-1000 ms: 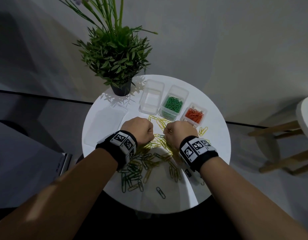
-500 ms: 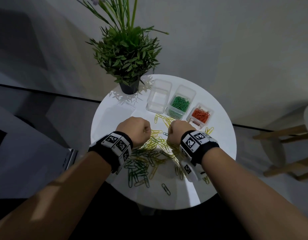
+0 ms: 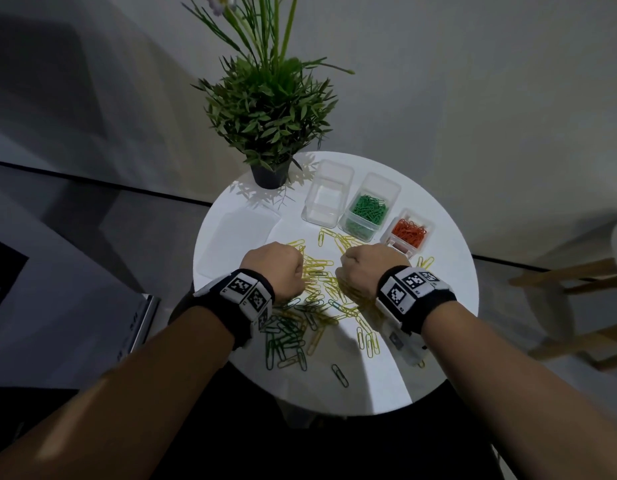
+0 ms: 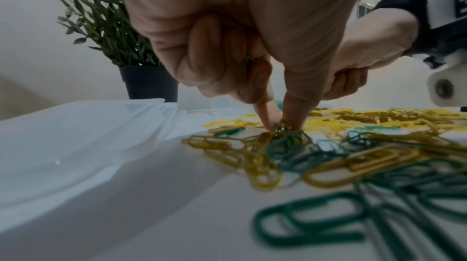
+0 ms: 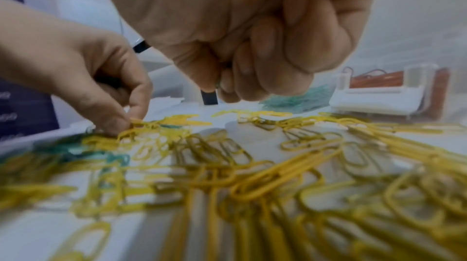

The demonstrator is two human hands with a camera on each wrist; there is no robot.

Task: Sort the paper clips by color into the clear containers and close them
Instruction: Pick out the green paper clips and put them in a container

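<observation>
Loose yellow and green paper clips [image 3: 317,299] lie heaped mid-table. Behind them stand three clear containers: an empty one [image 3: 326,195], one with green clips [image 3: 367,211], and a small one with orange clips [image 3: 409,233]. My left hand [image 3: 276,271] is knuckles-up over the pile's left side; in the left wrist view its thumb and forefinger [image 4: 280,123] pinch a green clip [image 4: 288,139] on the heap. My right hand [image 3: 364,268] hovers fisted just right of it. A bit of green wire shows between its thumb and curled fingers [image 5: 218,86].
A potted plant [image 3: 269,112] stands at the table's back left. Clear lids [image 3: 241,233] lie flat left of the pile. A single clip [image 3: 340,375] lies near the table's [image 3: 438,341] front edge. A wooden stool [image 3: 577,289] stands to the right.
The head view has shifted, so the table sits further right in frame. Both hands stay fisted over the pile, close together, with little other visible difference.
</observation>
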